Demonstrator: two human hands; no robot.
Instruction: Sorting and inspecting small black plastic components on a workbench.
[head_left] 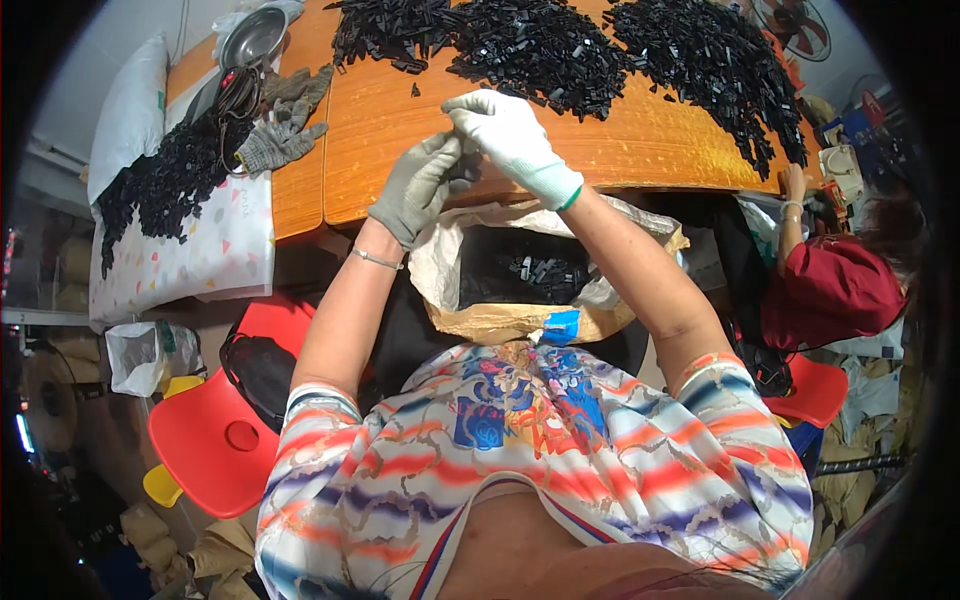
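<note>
My left hand, in a grey glove, and my right hand, in a white glove with a green cuff, meet above the table's near edge. Both have their fingers pinched together; whatever lies between them is too small or hidden to make out. Below my hands, an open paper sack with a pale lining rests at my lap. Small black plastic pieces lie inside it. Beyond my hands, a heap of similar black pieces covers part of the wooden table.
More black pieces are heaped at the far right, others at the left near grey work gloves and a metal bowl. A red chair stands at lower left. A person in a dark red top sits at right.
</note>
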